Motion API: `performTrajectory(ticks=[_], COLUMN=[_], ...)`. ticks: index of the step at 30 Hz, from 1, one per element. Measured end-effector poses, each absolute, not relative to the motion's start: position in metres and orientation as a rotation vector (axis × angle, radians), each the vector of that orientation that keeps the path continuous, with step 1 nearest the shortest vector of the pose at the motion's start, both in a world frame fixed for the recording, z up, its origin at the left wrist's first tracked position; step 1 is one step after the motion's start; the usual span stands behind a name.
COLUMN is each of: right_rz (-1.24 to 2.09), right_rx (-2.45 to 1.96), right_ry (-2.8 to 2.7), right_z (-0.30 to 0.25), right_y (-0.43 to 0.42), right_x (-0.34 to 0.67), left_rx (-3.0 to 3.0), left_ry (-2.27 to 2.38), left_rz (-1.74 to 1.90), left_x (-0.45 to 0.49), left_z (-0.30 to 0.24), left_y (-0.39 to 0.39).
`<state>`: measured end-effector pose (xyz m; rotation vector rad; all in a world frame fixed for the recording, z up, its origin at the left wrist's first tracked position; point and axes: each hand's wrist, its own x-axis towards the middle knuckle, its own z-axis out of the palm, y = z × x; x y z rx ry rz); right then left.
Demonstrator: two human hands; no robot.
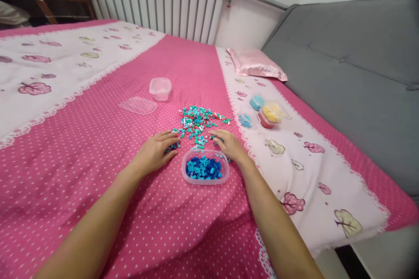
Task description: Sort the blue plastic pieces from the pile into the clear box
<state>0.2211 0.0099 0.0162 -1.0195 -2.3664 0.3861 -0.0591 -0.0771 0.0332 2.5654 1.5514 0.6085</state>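
Where loose pile of small turquoise, white and red plastic pieces lies just behind clear oval plastic tub, left hand and right hand flank tub, fingers half-curled on pile edge; hold on anything cannot be told. Pieces judged light, hard, slippery: pinch singly, fingertips.

Both hands, left hand and right hand, at bead pile beside blue-filled tub.

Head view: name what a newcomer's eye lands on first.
A scatter of small teal, white and red pieces lies mid-bed on the pink dotted bedspread. The left hand and right hand rest at its near edge, flanking a clear tub of blue pieces.
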Motion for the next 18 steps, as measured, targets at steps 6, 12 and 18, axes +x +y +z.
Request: performTrajectory(ticks=[6,12,18], right_rz=[0.356,0.329,0.325], right_rx=[-1.120,-1.066,-0.992], right_ry=[-2.504,-2.448,-2.417], right_z=[0.011,0.014,0.015], right_y=[0.007,0.006,0.004], right_x=[0.198,0.195,0.196], left_rx=[2.481,2.400,2.264], left_ry=[1.659,1.865,2.034], left_rz=[0.603,0.584,0.655], left_x=[-0.060,-0.066,-0.073], left_z=[0.039,0.048,0.054], left_y=[-0.079,-0.080,-0.082])
